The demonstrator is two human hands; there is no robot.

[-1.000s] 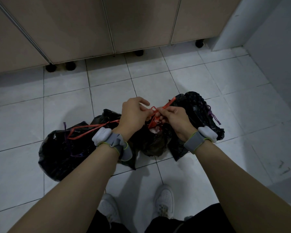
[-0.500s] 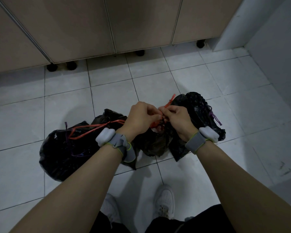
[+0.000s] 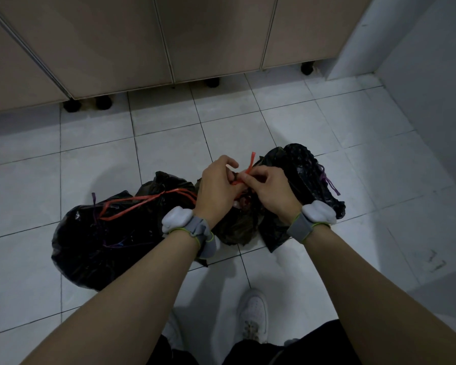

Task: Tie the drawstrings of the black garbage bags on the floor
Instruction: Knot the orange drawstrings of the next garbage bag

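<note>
Black plastic garbage bags (image 3: 111,241) lie on the white tiled floor (image 3: 169,143). Left hand (image 3: 216,188) and right hand (image 3: 271,191), fingers curled, both pinch the thin red drawstring (image 3: 251,164) above the middle bag. No writing is readable.

Glossy black garbage bags (image 3: 103,241) with orange drawstrings (image 3: 142,201) and purple ties (image 3: 331,184) lie on white floor tiles (image 3: 248,127); beige cabinets (image 3: 208,35) fill the top of the frame.
</note>
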